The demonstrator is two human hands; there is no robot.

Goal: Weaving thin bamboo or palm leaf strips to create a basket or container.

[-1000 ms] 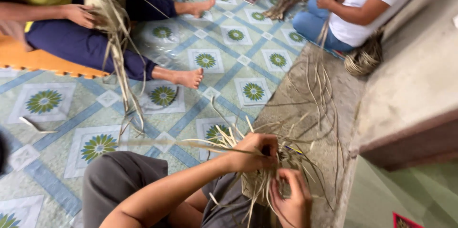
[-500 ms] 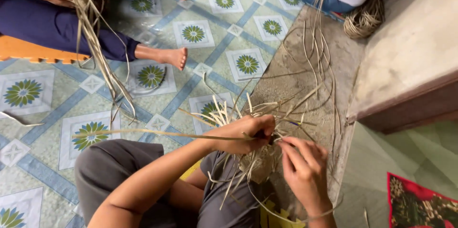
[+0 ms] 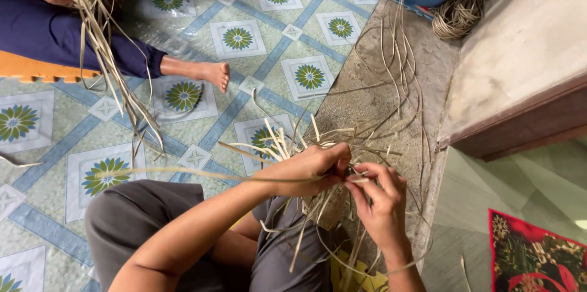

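Since half a second back your right hand (image 3: 380, 197) closed in against your left hand (image 3: 312, 170); both sets of fingers pinching the half-woven straw piece (image 3: 306, 176) between them, loose strips (image 3: 275, 142) fanning past your left fingertips

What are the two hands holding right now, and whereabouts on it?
Both hands grip a half-woven bundle of pale straw strips. The left hand clasps its woven middle, while the right hand pinches a single strip beside it.

Woven straw bundle (image 3: 318, 197) on lap; step (image 3: 520, 66) right.
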